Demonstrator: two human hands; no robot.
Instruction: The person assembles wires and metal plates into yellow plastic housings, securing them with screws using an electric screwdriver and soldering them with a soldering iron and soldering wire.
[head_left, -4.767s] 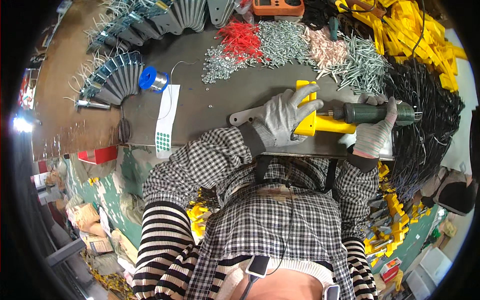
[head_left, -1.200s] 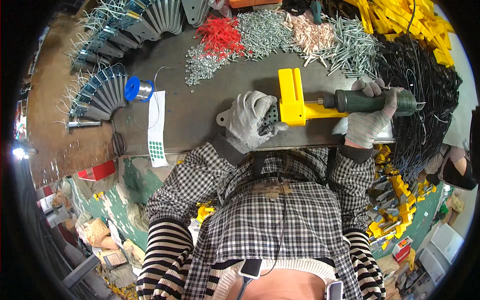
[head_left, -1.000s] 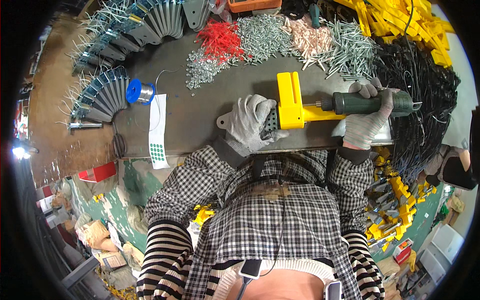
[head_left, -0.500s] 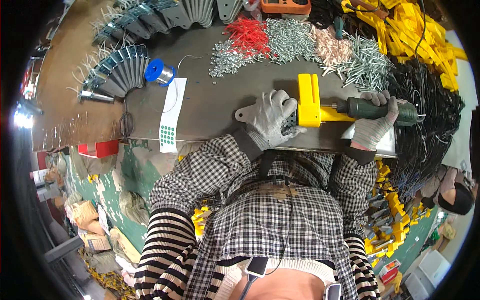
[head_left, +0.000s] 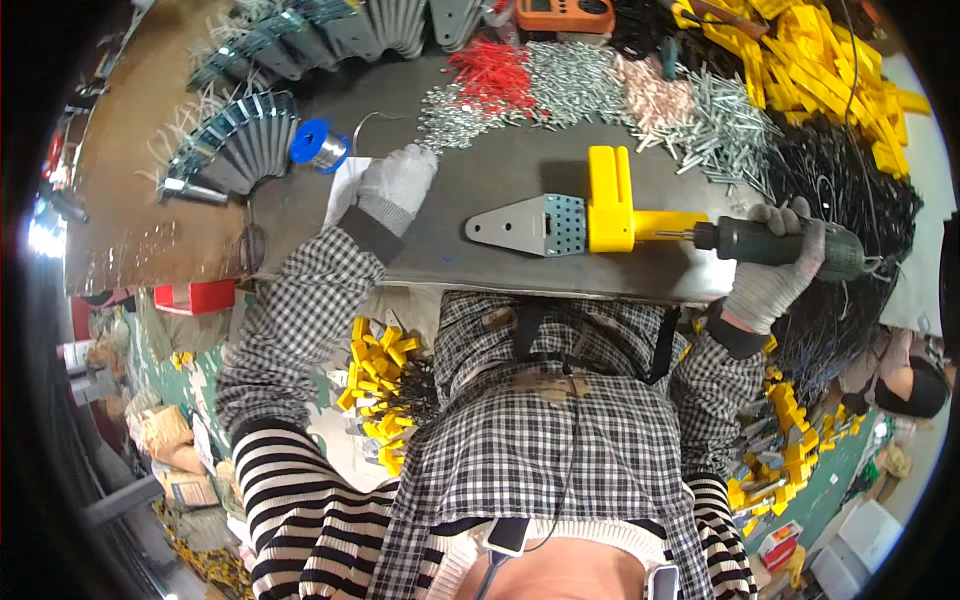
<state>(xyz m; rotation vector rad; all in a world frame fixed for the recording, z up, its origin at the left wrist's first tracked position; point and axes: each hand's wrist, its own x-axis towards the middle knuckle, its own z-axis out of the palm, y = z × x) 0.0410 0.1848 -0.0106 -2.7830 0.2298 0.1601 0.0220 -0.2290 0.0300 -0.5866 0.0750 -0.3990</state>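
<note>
Since the earlier frame the left hand has left the grey metal plate and now reaches with loose fingers to the pile of silver screws. The right hand clenches the green electric screwdriver, its tip at the yellow plastic part on the surface. Fastening seems unfinished.

Half a second ago our left hand lay on the grey perforated plate beside the yellow block, and now we have reached it away leftward to the screw pile, leaving the plate uncovered.
</note>
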